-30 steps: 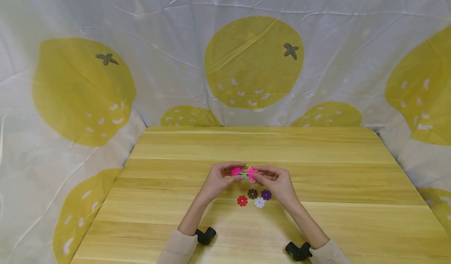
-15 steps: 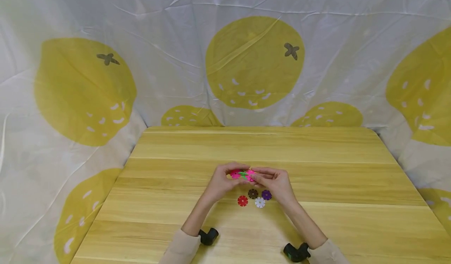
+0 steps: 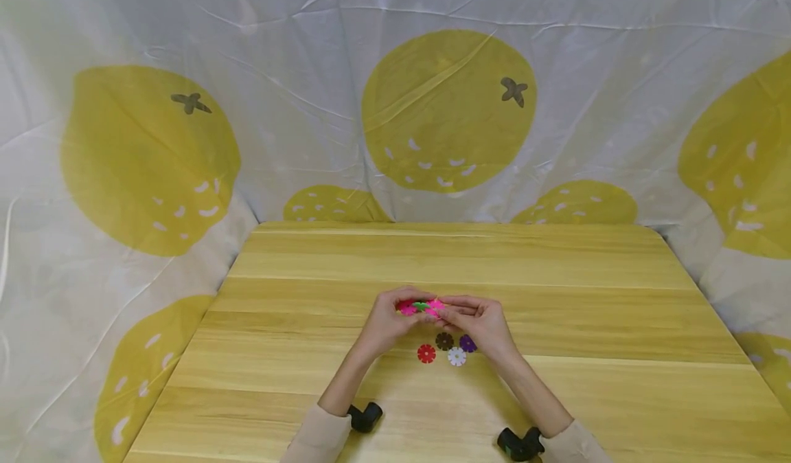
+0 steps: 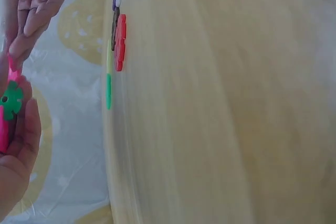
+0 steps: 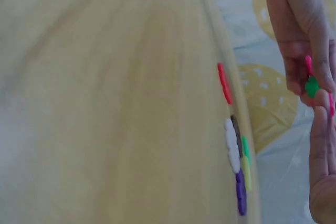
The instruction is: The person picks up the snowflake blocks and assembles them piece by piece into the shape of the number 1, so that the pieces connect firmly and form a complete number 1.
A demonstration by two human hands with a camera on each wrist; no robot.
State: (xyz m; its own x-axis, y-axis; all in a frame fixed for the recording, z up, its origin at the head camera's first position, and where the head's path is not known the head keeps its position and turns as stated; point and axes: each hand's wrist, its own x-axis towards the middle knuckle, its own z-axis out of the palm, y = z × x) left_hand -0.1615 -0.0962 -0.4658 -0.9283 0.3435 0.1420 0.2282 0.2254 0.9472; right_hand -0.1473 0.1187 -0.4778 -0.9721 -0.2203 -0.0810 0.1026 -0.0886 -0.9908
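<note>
Both hands are raised over the table, fingertips nearly meeting. Between them is a small chain of notched plastic discs: a green disc (image 3: 421, 306) in the middle, with a pink disc (image 3: 406, 309) to its left and another pink disc (image 3: 436, 306) to its right. My left hand (image 3: 386, 320) holds the left pink disc between thumb and fingers. With thumb and fingertips, my right hand (image 3: 485, 322) pinches the right pink disc. In the left wrist view the green disc (image 4: 11, 99) stands at an angle to the pink ones. Fingers partly cover both pink discs.
On the wooden table (image 3: 278, 367) lie a red disc (image 3: 426, 354), a brown disc (image 3: 444, 341), a white disc (image 3: 456, 356) and a purple disc (image 3: 467, 343). The wrist views also show a green disc (image 5: 246, 146) and a yellow disc (image 5: 247, 173). A lemon-print curtain (image 3: 296, 106) hangs behind.
The joined discs have shifted slightly left and turned, so the middle green disc looks broader. My right hand has edged left towards my left hand. The discs on the table stay put.
</note>
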